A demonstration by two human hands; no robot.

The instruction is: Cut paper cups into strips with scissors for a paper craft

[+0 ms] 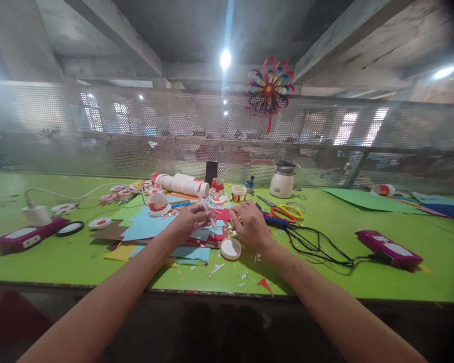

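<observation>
Centre of frame, left to right: the left hand [189,220] pinches a thin white stick [211,216] above the blue paper sheets [146,225]. The right hand [250,225] rests curled on the paper scraps (its grasp cannot be told), just above a round white lid [230,248].

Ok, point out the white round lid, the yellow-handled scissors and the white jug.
white round lid [230,248], head view, centre of its top.
yellow-handled scissors [287,212], head view, handle loops.
white jug [282,184], head view, body.
</observation>
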